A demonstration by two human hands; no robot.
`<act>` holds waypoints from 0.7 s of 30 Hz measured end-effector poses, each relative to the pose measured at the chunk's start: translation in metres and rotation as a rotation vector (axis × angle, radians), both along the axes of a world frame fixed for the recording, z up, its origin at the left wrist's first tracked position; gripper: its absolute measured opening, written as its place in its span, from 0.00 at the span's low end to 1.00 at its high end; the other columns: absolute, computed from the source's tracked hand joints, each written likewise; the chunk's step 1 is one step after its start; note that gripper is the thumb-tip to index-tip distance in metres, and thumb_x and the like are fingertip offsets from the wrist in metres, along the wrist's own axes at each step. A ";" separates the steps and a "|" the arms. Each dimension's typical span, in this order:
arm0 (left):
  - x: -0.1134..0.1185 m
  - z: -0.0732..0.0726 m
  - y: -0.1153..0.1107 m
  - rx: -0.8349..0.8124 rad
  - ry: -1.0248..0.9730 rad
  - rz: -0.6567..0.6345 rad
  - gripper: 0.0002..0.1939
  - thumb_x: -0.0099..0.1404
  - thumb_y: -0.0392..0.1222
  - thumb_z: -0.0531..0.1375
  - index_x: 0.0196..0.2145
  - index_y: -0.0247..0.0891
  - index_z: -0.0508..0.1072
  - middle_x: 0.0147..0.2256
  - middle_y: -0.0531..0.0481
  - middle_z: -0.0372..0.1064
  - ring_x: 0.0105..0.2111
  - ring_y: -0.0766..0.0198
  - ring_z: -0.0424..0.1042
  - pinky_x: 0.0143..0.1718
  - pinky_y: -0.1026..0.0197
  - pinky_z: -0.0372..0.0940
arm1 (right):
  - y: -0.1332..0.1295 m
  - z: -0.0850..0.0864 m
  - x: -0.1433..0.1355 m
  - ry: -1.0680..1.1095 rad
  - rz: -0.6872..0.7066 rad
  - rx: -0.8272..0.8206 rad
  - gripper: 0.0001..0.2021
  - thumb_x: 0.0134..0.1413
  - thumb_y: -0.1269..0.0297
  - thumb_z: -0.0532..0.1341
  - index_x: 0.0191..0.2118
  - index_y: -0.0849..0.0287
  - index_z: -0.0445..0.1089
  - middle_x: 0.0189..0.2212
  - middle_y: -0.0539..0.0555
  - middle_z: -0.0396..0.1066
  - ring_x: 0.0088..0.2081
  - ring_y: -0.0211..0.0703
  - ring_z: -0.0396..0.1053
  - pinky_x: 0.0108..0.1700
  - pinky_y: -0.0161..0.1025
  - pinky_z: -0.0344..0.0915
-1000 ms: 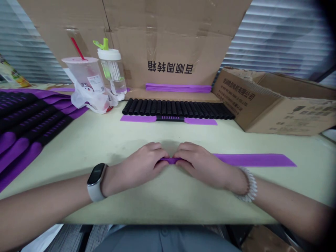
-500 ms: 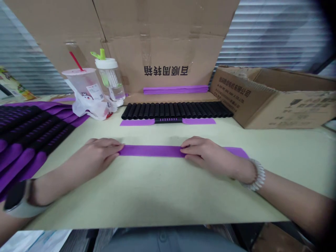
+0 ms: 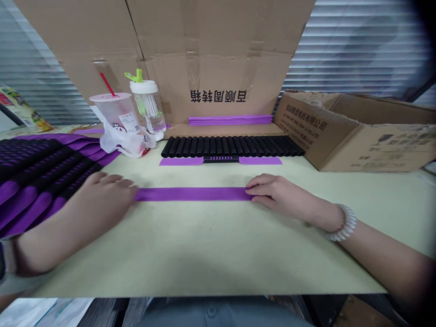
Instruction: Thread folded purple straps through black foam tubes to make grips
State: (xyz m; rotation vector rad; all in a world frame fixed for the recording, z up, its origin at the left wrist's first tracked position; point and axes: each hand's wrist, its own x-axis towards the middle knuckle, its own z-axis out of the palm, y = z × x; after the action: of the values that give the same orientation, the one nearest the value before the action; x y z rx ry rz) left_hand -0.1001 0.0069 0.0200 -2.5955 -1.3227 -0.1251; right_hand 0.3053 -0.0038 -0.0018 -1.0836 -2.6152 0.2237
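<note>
A flat purple strip [image 3: 194, 194] lies straight across the table in front of me, running between my two hands. My left hand [image 3: 112, 193], a little blurred, has its fingers curled over the strip's left end, which they hide. Thumb and fingers of my right hand [image 3: 267, 190] pinch the strip farther along, and its right end is out of sight there. Just beyond it, a purple strip with rounded ends [image 3: 182, 161] carries a slotted black sleeve [image 3: 221, 159] at its middle. Behind that stands a row of ribbed black tubes [image 3: 231, 146].
Overlapping purple strips with black sleeves [image 3: 44, 163] cover the left side. A bagged drink cup [image 3: 114, 116] and a water bottle [image 3: 148, 106] stand behind them. Purple strips [image 3: 230, 120] are stacked against the upright cardboard [image 3: 218, 68]. An open carton [image 3: 357, 131] occupies the back right.
My left hand has moved left, its fingers now curled over the strip's end. My right hand has shifted slightly right. The strip's right end, seen past my right wrist before, no longer shows.
</note>
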 end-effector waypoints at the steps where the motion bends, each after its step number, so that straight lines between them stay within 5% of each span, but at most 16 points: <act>1: 0.019 0.000 -0.005 0.044 0.061 -0.022 0.11 0.65 0.35 0.49 0.37 0.38 0.72 0.39 0.44 0.74 0.42 0.49 0.71 0.46 0.45 0.60 | -0.001 -0.001 -0.002 0.002 0.004 0.009 0.11 0.63 0.69 0.56 0.44 0.57 0.75 0.45 0.55 0.72 0.45 0.44 0.70 0.49 0.44 0.68; 5: 0.107 -0.002 -0.019 -0.058 0.054 -0.275 0.14 0.67 0.43 0.55 0.47 0.36 0.69 0.46 0.41 0.70 0.45 0.50 0.70 0.47 0.48 0.62 | -0.004 -0.004 -0.009 0.019 0.023 0.032 0.11 0.62 0.68 0.57 0.45 0.58 0.75 0.46 0.57 0.71 0.47 0.46 0.69 0.50 0.46 0.67; 9: 0.168 -0.010 -0.008 -0.114 0.049 -0.375 0.12 0.67 0.44 0.55 0.42 0.32 0.71 0.40 0.42 0.71 0.41 0.52 0.71 0.44 0.51 0.65 | -0.007 -0.002 -0.015 -0.026 0.020 0.053 0.10 0.62 0.69 0.57 0.45 0.62 0.73 0.41 0.58 0.72 0.45 0.48 0.68 0.49 0.47 0.68; 14: 0.188 -0.018 0.004 -0.031 0.056 -0.449 0.08 0.66 0.31 0.52 0.33 0.33 0.72 0.34 0.42 0.70 0.38 0.54 0.71 0.40 0.52 0.66 | -0.009 -0.001 -0.020 -0.146 0.043 0.154 0.10 0.63 0.69 0.54 0.40 0.64 0.72 0.35 0.58 0.72 0.39 0.47 0.69 0.44 0.45 0.68; 21: 0.189 -0.020 0.005 -0.022 0.057 -0.509 0.09 0.66 0.30 0.52 0.32 0.32 0.72 0.32 0.43 0.71 0.36 0.54 0.71 0.40 0.52 0.66 | -0.007 -0.011 -0.021 -0.228 0.018 0.251 0.09 0.62 0.73 0.54 0.36 0.64 0.72 0.31 0.57 0.71 0.36 0.47 0.68 0.41 0.44 0.67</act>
State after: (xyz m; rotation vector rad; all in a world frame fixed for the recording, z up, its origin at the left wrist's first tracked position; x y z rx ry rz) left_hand 0.0887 0.0120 0.0003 -2.8692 -0.6229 -0.1175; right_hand 0.2846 -0.0108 -0.0126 -1.0513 -2.7555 -0.2325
